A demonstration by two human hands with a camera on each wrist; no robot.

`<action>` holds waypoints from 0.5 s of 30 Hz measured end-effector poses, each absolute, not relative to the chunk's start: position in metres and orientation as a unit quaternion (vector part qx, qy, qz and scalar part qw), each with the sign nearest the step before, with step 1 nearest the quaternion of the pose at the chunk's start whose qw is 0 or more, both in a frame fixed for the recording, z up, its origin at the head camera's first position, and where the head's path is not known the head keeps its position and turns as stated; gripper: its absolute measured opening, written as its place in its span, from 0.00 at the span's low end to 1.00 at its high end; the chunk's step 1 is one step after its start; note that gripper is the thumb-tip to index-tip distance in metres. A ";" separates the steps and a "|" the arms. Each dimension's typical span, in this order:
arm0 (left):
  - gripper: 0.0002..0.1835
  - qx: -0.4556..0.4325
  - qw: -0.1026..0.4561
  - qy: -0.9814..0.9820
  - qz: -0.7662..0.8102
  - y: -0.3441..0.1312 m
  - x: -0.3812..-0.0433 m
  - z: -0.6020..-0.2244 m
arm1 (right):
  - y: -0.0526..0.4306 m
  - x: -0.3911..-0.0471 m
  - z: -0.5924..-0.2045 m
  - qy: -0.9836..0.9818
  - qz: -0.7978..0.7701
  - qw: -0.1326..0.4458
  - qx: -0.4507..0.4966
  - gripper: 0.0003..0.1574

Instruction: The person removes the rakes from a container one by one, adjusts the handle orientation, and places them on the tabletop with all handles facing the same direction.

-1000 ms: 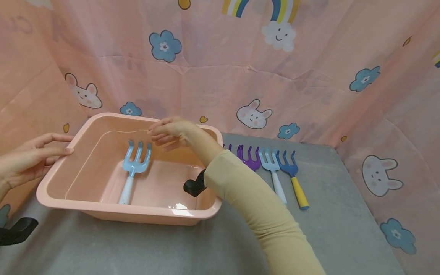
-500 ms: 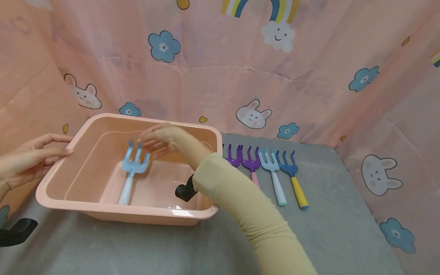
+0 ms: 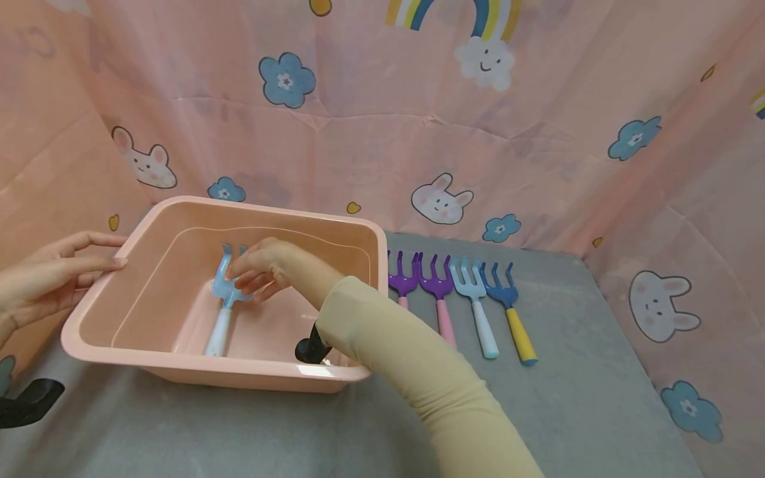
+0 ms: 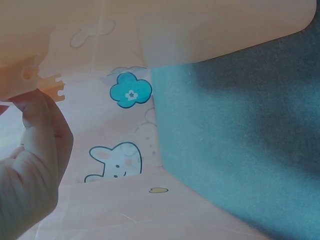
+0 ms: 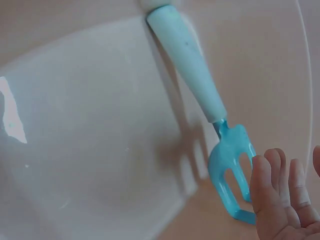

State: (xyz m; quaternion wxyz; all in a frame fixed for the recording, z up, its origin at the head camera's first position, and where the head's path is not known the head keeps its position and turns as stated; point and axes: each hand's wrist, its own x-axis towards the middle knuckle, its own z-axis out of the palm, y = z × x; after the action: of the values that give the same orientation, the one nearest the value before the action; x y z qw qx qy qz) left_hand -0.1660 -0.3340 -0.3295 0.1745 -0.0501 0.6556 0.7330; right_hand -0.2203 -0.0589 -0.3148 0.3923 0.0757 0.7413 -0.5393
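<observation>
My left hand [image 3: 56,282] pinches the left rim of a peach plastic basin [image 3: 239,373], thumb on top; the left wrist view shows its fingers [image 4: 50,135] curled at the rim. Inside the basin a light blue hand rake [image 3: 219,330] with a pale handle leans against the left wall, tines pointing to the back. Over those tines hovers my right hand [image 3: 265,269], its fingers loosely extended and hiding part of the rake's head. In the right wrist view the fingertips [image 5: 260,172] are right beside the tines; whether they touch I cannot tell.
Right of the basin a row of hand rakes lies on the grey cloth [image 3: 597,372]: two purple ones, the nearer purple rake [image 3: 438,285] with a pink handle, a light blue rake [image 3: 481,318] and a blue rake with yellow handle [image 3: 521,335]. A patterned pink curtain [image 3: 370,153] stands behind.
My right hand has moved left and down into the basin, to the tines of the light blue hand rake. The left hand stays on the rim.
</observation>
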 end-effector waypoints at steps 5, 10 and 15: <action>0.15 -0.051 0.173 0.659 0.730 -0.334 -0.167 -0.329 | -0.060 -0.220 -0.322 0.755 -0.507 0.408 0.082 0.12; 0.15 -0.054 0.175 0.657 0.731 -0.335 -0.167 -0.329 | -0.063 -0.217 -0.329 0.760 -0.472 0.440 0.074 0.14; 0.15 -0.056 0.176 0.659 0.729 -0.335 -0.167 -0.328 | -0.063 -0.215 -0.334 0.766 -0.455 0.451 0.052 0.13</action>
State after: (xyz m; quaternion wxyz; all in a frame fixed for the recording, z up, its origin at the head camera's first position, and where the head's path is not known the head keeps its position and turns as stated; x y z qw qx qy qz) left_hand -0.1671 -0.3347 -0.3284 0.1758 -0.0565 0.6592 0.7289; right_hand -0.2149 -0.0634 -0.3343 0.4511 0.0520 0.7660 -0.4550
